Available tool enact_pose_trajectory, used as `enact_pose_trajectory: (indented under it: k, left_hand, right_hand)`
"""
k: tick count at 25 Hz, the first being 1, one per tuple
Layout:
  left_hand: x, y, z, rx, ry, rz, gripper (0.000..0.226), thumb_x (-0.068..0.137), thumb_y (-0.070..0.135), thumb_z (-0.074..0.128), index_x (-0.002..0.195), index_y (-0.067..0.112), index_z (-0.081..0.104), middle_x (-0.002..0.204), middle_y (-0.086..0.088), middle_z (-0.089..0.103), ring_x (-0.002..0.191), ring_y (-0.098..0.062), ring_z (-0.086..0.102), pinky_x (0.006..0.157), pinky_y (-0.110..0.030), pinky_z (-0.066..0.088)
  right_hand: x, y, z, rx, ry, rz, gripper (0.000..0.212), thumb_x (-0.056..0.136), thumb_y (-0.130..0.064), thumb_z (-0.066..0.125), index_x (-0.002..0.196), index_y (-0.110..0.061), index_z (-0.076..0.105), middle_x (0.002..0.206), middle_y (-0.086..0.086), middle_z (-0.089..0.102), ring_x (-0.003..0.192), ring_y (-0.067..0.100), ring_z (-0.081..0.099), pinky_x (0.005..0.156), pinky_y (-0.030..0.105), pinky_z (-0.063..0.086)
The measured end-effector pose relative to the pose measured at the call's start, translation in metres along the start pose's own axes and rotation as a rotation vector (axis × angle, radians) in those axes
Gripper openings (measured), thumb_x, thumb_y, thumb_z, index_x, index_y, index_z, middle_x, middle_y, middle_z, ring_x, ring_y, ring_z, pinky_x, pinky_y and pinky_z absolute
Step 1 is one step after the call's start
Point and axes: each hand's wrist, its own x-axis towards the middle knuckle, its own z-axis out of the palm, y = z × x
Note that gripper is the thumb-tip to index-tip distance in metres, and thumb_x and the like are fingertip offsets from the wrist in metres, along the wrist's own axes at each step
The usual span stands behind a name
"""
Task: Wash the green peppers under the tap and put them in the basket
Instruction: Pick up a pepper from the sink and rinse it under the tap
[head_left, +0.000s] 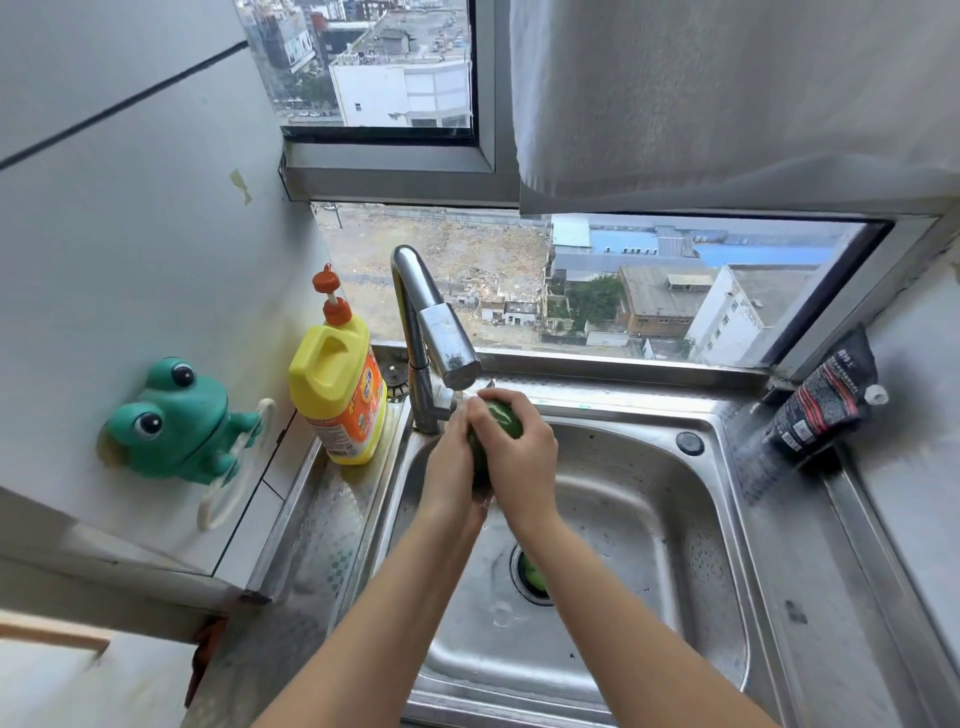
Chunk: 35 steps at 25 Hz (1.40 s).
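Over the steel sink (727, 467), both hands, left (451, 467) and right (519, 457), close around one green pepper (503, 422) just under the tap (449, 345); turning it would rinse every side, and no basket is visible.

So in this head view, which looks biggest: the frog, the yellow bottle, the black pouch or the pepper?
Largest to smallest, as they look:
1. Yellow bottle
2. Frog, close behind; hard to separate
3. Black pouch
4. Pepper, mostly hidden by both hands
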Motion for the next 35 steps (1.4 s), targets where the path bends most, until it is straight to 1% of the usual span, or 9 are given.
enact_pose_trajectory:
  k: [3,7,10,13,16,19,27,32,35]
  left_hand:
    - [-0.001,-0.006,-0.005,0.332,0.121,0.384,0.045,0.087,0.042,0.055,0.119,0.010,0.058,0.110,-0.010,0.064,0.100,-0.019,0.063,0.081,-0.028,0.051]
    - [-0.002,-0.005,-0.018,0.561,-0.004,0.711,0.035,0.090,0.044,0.047,0.103,0.016,0.063,0.099,-0.002,0.064,0.093,-0.011,0.059,0.084,-0.023,0.047]
    - [0.001,-0.002,-0.016,0.513,0.007,0.630,0.035,0.093,0.039,0.040,0.106,0.018,0.065,0.099,0.002,0.065,0.094,-0.005,0.060,0.082,-0.018,0.046]
    - [0.010,0.007,-0.011,0.491,0.091,0.318,0.038,0.096,0.044,0.040,0.118,0.019,0.060,0.116,-0.006,0.063,0.108,-0.020,0.059,0.094,-0.037,0.049]
    - [0.000,0.019,-0.003,0.555,0.100,-0.081,0.041,0.096,0.054,0.036,0.095,0.021,0.060,0.095,-0.010,0.065,0.088,-0.029,0.065,0.075,-0.044,0.057]
    - [-0.004,0.015,-0.004,0.465,0.000,-0.127,0.044,0.091,0.055,0.047,0.105,0.016,0.063,0.098,-0.012,0.070,0.089,-0.028,0.069,0.071,-0.042,0.059]
    - [0.011,-0.011,-0.009,0.426,0.124,0.356,0.042,0.089,0.043,0.052,0.121,0.017,0.049,0.110,-0.010,0.065,0.102,-0.025,0.065,0.087,-0.048,0.054]
    - [0.020,0.011,-0.021,0.366,0.095,0.006,0.030,0.096,0.036,0.049,0.116,0.015,0.057,0.104,-0.011,0.066,0.089,-0.024,0.066,0.056,-0.033,0.055]
    - [0.015,0.024,-0.029,0.327,0.070,-0.206,0.020,0.095,0.037,0.051,0.099,0.022,0.064,0.104,-0.014,0.063,0.086,-0.029,0.064,0.061,-0.041,0.058]
  right_hand:
    - [0.007,-0.012,0.007,0.298,-0.021,0.424,0.024,0.088,-0.035,0.058,0.100,-0.018,0.069,0.098,0.002,0.070,0.097,0.019,0.065,0.094,0.039,0.052]
    - [0.023,-0.030,-0.014,0.529,-0.324,0.982,0.035,0.086,-0.046,0.062,0.080,-0.013,0.070,0.076,0.009,0.069,0.068,0.024,0.068,0.067,0.036,0.059]
    - [0.024,-0.023,-0.017,0.473,-0.410,0.892,0.034,0.092,-0.042,0.054,0.074,-0.017,0.069,0.069,0.005,0.067,0.061,0.019,0.065,0.058,0.030,0.056]
    - [0.019,-0.010,-0.011,0.341,-0.307,0.573,0.031,0.095,-0.025,0.043,0.081,-0.015,0.069,0.074,0.005,0.066,0.066,0.018,0.061,0.057,0.027,0.049]
    - [0.017,0.003,-0.013,0.179,-0.168,0.218,0.026,0.087,-0.020,0.044,0.085,-0.017,0.070,0.081,0.003,0.067,0.078,0.019,0.061,0.069,0.036,0.053]
    - [0.013,0.012,-0.014,-0.057,-0.162,-0.048,0.026,0.088,-0.023,0.043,0.091,-0.019,0.068,0.083,0.001,0.070,0.080,0.018,0.065,0.076,0.040,0.053]
    - [0.031,0.004,0.007,0.032,-0.154,0.182,0.019,0.095,-0.019,0.052,0.079,-0.016,0.064,0.079,0.005,0.066,0.078,0.020,0.062,0.079,0.046,0.052]
    - [0.016,0.027,0.000,-0.059,-0.403,0.077,0.034,0.093,-0.016,0.041,0.125,-0.011,0.052,0.120,0.009,0.058,0.112,0.020,0.055,0.098,0.033,0.044]
    - [0.038,0.034,-0.023,0.029,-0.506,0.249,0.039,0.095,-0.018,0.046,0.132,-0.013,0.052,0.127,0.005,0.059,0.117,0.016,0.056,0.099,0.029,0.047]
